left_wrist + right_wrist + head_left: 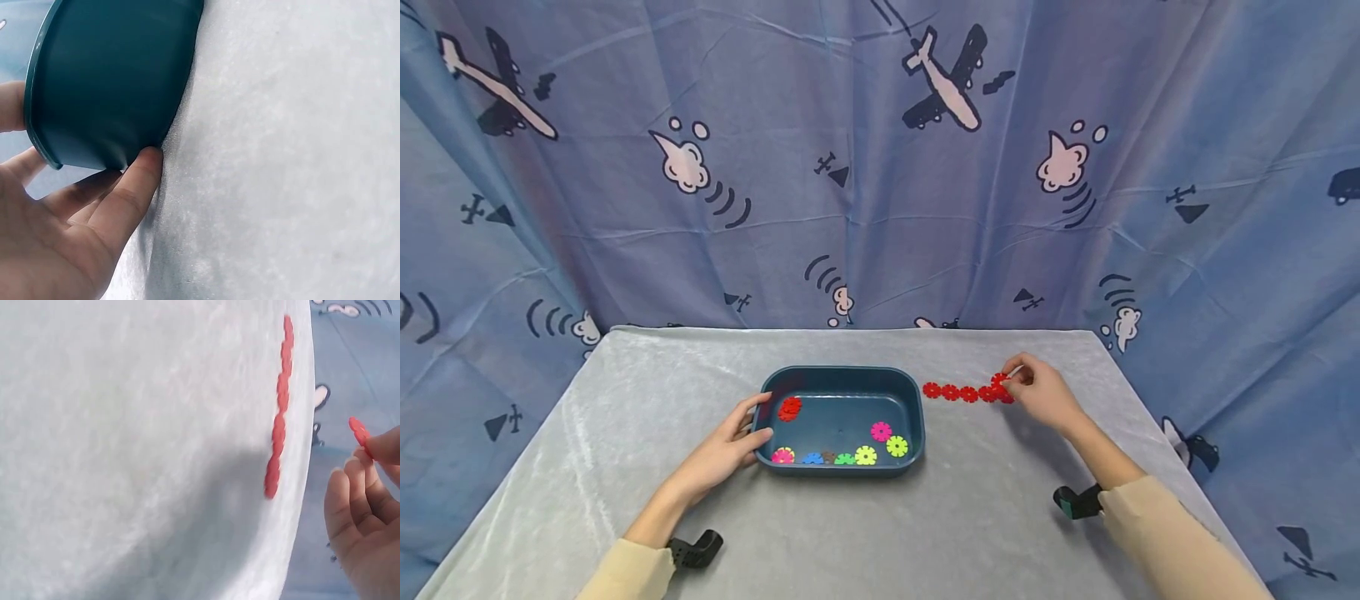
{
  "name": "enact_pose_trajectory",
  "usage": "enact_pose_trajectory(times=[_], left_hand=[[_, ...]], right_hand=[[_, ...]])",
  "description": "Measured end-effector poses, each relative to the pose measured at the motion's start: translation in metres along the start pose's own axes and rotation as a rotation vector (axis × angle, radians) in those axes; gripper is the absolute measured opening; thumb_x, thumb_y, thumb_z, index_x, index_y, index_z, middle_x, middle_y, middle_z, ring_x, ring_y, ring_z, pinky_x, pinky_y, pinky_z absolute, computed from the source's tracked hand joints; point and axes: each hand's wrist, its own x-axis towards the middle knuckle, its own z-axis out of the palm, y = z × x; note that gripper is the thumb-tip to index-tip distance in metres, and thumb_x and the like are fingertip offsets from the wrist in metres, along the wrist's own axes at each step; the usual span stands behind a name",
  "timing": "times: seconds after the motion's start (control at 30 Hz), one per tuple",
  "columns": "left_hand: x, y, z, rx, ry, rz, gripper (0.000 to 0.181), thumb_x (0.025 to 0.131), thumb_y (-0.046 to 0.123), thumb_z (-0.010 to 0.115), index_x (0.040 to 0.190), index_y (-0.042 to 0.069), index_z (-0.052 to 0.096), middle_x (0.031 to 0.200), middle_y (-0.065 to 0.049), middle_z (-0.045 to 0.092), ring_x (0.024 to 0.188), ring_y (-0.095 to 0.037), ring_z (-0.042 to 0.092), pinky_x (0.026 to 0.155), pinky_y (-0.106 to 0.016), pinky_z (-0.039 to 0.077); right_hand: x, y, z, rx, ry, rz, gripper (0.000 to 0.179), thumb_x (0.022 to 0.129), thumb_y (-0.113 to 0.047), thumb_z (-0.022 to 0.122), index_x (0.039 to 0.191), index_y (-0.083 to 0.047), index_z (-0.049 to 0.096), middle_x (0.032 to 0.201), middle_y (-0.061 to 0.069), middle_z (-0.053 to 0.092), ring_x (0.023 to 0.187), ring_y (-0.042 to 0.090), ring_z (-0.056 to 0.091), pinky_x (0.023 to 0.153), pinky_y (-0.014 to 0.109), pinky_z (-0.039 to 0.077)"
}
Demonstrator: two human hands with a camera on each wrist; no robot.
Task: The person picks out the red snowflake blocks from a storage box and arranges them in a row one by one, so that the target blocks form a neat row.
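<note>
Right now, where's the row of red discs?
In the head view, the row of red discs lies on the white cloth just right of the dark blue tray; the right hand, pinching another red disc, is at the row's right end.

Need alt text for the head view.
A person's right hand pinches a red notched disc near the right end of a row of red discs on a grey cloth-covered table; the left hand grips the left end of a blue tray holding multicoloured discs. A blue airplane-print curtain hangs behind.
</note>
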Motion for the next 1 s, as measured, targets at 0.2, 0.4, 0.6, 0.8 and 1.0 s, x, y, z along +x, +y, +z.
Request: enact_pose_trajectory(times=[0.2, 0.4, 0.6, 0.8, 1.0], left_hand=[[-0.001, 0.001, 0.0, 0.012, 0.006, -0.002, 0.062, 0.106, 0.025, 0.058, 0.16, 0.023, 0.027, 0.161, -0.026, 0.023, 0.143, -0.041, 0.039, 0.103, -0.052, 0.047], [-0.001, 0.001, 0.0, 0.011, 0.005, 0.002, 0.061, 0.106, 0.026, 0.058, 0.159, 0.024, 0.028, 0.161, -0.026, 0.024, 0.142, -0.041, 0.039, 0.104, -0.052, 0.047], [-0.001, 0.001, 0.0, 0.006, 0.003, 0.001, 0.062, 0.106, 0.025, 0.058, 0.159, 0.023, 0.027, 0.161, -0.026, 0.025, 0.142, -0.04, 0.04, 0.104, -0.052, 0.047], [0.0, 0.0, 0.0, 0.004, -0.001, 0.004, 0.062, 0.106, 0.025, 0.058, 0.159, 0.023, 0.027, 0.161, -0.026, 0.025, 0.142, -0.04, 0.04, 0.104, -0.052, 0.047], [-0.001, 0.0, -0.001, 0.002, -0.001, 0.006, 0.063, 0.105, 0.027, 0.059, 0.16, 0.024, 0.027, 0.162, -0.026, 0.023, 0.143, -0.04, 0.039, 0.104, -0.052, 0.047]], right_hand=[[0.001, 0.021, -0.004, -0.004, 0.051, 0.052, 0.016, 0.096, -0.002, 0.06, 0.112, 0.002, 0.06, 0.085, 0.011, 0.061, 0.071, 0.02, 0.053, 0.062, 0.031, 0.045], [0.0, 0.04, -0.006, -0.008, 0.059, 0.105, 0.018, 0.097, -0.002, 0.059, 0.113, 0.005, 0.059, 0.084, 0.013, 0.061, 0.068, 0.019, 0.051, 0.059, 0.031, 0.044], [-0.003, 0.053, -0.005, -0.039, 0.029, 0.135, 0.018, 0.096, -0.003, 0.058, 0.112, 0.006, 0.059, 0.082, 0.011, 0.061, 0.069, 0.019, 0.051, 0.061, 0.032, 0.042], [-0.003, 0.059, -0.004, -0.075, -0.001, 0.166, 0.018, 0.098, -0.005, 0.059, 0.112, 0.006, 0.058, 0.085, 0.012, 0.062, 0.074, 0.022, 0.054, 0.064, 0.034, 0.043], [0.002, 0.057, -0.004, -0.152, -0.011, 0.166, 0.017, 0.098, -0.006, 0.058, 0.11, 0.005, 0.061, 0.09, 0.016, 0.064, 0.079, 0.027, 0.056, 0.065, 0.034, 0.044]])
